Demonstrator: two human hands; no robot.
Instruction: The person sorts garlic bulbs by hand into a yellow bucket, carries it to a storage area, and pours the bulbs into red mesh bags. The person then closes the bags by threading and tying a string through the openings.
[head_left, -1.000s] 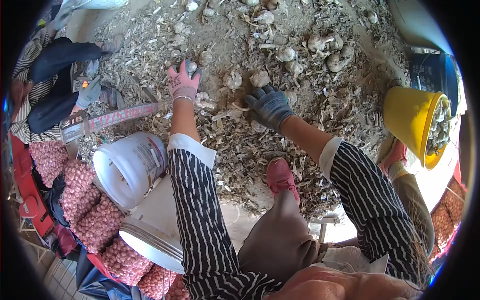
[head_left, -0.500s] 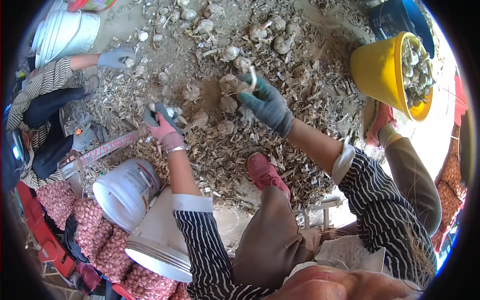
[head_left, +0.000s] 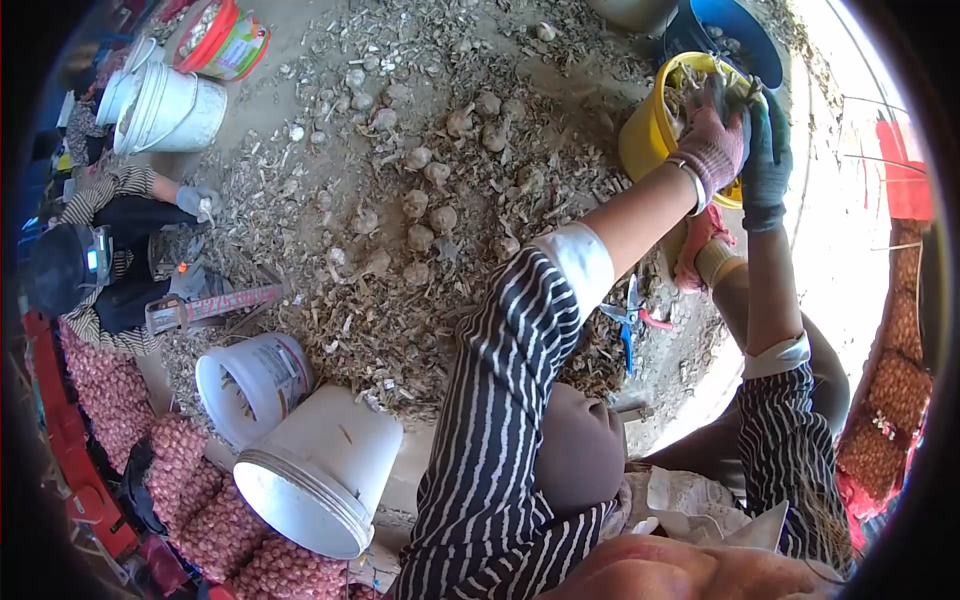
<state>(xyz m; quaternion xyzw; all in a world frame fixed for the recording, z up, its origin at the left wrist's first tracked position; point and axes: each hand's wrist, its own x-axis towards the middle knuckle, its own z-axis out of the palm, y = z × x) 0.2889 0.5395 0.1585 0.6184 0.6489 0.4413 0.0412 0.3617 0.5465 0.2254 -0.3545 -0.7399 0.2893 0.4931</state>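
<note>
Both my gloved hands are together at the yellow bucket (head_left: 645,138) on the right. It holds garlic bulbs with cut stems (head_left: 690,82). My left hand (head_left: 712,140), in a pink and grey glove, reaches across to lie over the garlic, fingers stretched out. Beside it my right hand (head_left: 768,165), in a green and grey glove, lies along the bucket's near rim with straight fingers, touching the bulbs. The hands partly hide the bucket's contents. Pruning shears (head_left: 628,318) with blue and red handles lie on the ground below my left forearm.
Loose garlic bulbs (head_left: 420,237) lie among dry husks (head_left: 480,300). A blue bucket (head_left: 745,35) stands behind the yellow one. White buckets (head_left: 335,450) lie on their sides near filled net sacks (head_left: 190,480). At left sits another person (head_left: 110,260) by a low metal stool (head_left: 215,305).
Both hands have moved from above the garlic pile to the yellow bucket on the right. My left hand no longer has the garlic it held. The view has shifted and the pruning shears now show.
</note>
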